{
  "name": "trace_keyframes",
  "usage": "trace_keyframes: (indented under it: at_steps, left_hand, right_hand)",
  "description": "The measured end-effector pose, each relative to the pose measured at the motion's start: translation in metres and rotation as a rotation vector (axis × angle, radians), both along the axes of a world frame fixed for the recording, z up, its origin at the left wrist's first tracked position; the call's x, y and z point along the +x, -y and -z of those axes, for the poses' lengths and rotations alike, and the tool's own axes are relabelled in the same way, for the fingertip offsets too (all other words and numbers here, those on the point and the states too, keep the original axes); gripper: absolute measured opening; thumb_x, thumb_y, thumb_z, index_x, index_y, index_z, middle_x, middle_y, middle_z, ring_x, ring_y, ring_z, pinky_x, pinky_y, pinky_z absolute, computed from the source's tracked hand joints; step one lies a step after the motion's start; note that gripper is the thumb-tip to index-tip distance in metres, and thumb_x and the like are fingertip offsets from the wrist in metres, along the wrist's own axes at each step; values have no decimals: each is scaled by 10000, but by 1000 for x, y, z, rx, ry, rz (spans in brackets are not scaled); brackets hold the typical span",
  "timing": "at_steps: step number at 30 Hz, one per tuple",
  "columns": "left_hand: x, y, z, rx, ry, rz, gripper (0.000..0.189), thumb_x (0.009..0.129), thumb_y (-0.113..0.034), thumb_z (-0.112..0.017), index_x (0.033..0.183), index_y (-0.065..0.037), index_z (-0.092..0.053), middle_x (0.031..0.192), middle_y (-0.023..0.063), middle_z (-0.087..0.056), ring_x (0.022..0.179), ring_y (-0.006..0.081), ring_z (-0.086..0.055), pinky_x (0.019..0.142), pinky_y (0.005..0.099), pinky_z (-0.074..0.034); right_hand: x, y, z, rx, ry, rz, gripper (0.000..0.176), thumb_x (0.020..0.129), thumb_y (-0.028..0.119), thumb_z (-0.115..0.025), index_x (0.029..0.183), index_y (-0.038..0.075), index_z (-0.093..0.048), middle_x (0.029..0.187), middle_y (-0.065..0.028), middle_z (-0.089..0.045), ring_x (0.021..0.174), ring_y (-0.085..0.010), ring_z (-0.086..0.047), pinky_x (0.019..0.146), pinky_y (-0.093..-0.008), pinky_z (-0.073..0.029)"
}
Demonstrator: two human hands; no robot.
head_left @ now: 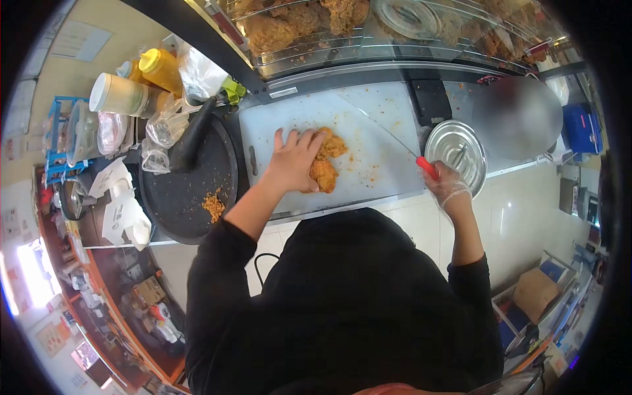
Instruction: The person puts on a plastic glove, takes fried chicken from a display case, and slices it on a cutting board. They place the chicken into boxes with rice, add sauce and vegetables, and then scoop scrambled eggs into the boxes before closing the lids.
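Observation:
Two pieces of golden fried chicken (334, 145) lie close together on a white cutting board (385, 122). My left hand (294, 160) rests over their left side, fingers at the far end and thumb at the near end, gripping them against the board. In a clear plastic glove, my right hand (450, 187) is closed around the red handle of a long thin knife (390, 132). Its blade slants up and left above the board, apart from the chicken. Crumbs are scattered around the pieces.
Right of the board stands a round metal bowl (431, 146) with tongs (461, 157) inside. A black round tray (158, 204) holding crumbs is at left, near squeeze bottles (162, 70) and plastic bags. Behind the board runs a display case (289, 71) of fried chicken.

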State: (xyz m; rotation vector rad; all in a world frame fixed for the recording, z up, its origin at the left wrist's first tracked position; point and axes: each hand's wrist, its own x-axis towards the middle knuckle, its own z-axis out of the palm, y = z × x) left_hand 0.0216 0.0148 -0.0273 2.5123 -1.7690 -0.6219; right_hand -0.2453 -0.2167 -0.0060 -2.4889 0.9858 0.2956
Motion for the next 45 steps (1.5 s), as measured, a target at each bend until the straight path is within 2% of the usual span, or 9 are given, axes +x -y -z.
trace_keyframes:
  at_steps: [5, 8, 14, 17, 23, 29, 35, 41, 45]
  left_hand:
    - [-35, -30, 17, -274, 166, -454, 1105, 477, -482, -858, 1381, -100, -351, 1308, 133, -429, 1226, 326, -388, 1017, 584, -209]
    - [-43, -60, 27, -507, 113, -426, 973, 472, -527, -836, 1279, -121, -475, 1221, 88, -467, 1164, 309, -415, 1000, 564, -223]
    - [-51, -84, 52, -529, 104, -250, 478, 600, -436, -799, 997, -215, -646, 1114, -3, -511, 1118, 257, -430, 977, 534, -250]
    - [-60, -72, 63, -631, 146, -183, 402, 602, -421, -798, 938, -230, -686, 1057, -22, -532, 1078, 266, -449, 946, 528, -271]
    - [-53, -67, 77, -691, 167, 50, 354, 672, -425, -744, 995, -292, -682, 1112, -62, -555, 1098, 241, -450, 953, 567, -249]
    - [-57, -80, 69, -628, 139, -202, 362, 692, -389, -736, 1028, -262, -686, 1115, -82, -613, 1108, 219, -479, 970, 582, -197]
    - [-48, -73, 73, -705, 150, 5, 294, 733, -362, -706, 1003, -246, -692, 1048, -116, -638, 1110, 204, -492, 1008, 556, -158]
    - [-48, -48, 69, -676, 302, -5, 289, 751, -365, -710, 1015, -248, -685, 1126, -99, -619, 1151, 205, -470, 998, 569, -156]
    - [-48, -44, 52, -626, 140, -213, 696, 683, -506, -736, 1238, -137, -537, 1269, 54, -509, 1196, 262, -421, 1009, 575, -163]
  right_hand:
    - [1, -26, 15, 27, 13, -51, 396, 914, 446, -535, 930, 50, -540, 830, -205, -614, 784, -407, -598, 672, -492, -448]
    - [8, -45, 29, 66, 33, -76, 436, 915, 474, -525, 930, 38, -538, 831, -212, -608, 772, -414, -589, 668, -489, -443]
    - [40, -69, 33, 213, -20, -54, 536, 905, 549, -496, 905, 16, -555, 863, -235, -611, 840, -424, -581, 725, -482, -439]
    - [42, -71, 34, 217, -30, -69, 548, 901, 556, -494, 901, 12, -561, 889, -239, -611, 857, -424, -579, 742, -478, -438]
    - [41, -60, 25, 149, 17, -140, 508, 906, 528, -498, 936, 26, -562, 901, -228, -606, 892, -410, -577, 766, -474, -437]
    - [34, -57, 24, 107, 15, -118, 488, 907, 513, -507, 937, 28, -561, 903, -220, -604, 886, -405, -577, 768, -470, -433]
    - [27, -58, 34, 123, 35, -102, 483, 902, 509, -516, 936, 29, -560, 895, -222, -605, 872, -409, -573, 751, -475, -431]
    - [34, -57, 34, 137, 93, -121, 431, 900, 473, -537, 936, 45, -559, 877, -213, -603, 852, -407, -575, 727, -470, -435]
    - [34, -51, 32, 43, 126, -166, 416, 902, 454, -549, 920, 38, -548, 854, -206, -594, 822, -410, -572, 702, -464, -434]
